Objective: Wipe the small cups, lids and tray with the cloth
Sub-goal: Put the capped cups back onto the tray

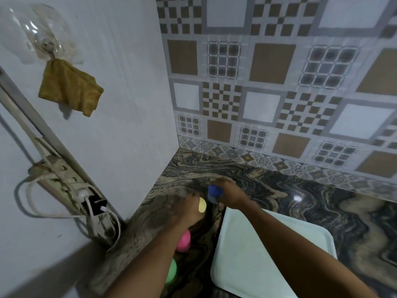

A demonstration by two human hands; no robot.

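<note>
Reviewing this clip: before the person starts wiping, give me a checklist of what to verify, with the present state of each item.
1. Cloth in hand: not ok. The cloth hangs from a wall hook; neither hand holds it.
2. Grip on the blue cup: ok. The right hand curls its fingers round it.
3. Left hand holding the yellow piece: cannot tell. It touches it, but the grip is hidden.
4. Tray free for wiping: ok. Its visible surface is bare.
5. Pink piece and green piece accounted for: ok. Both lie on the counter beside the left forearm.
</note>
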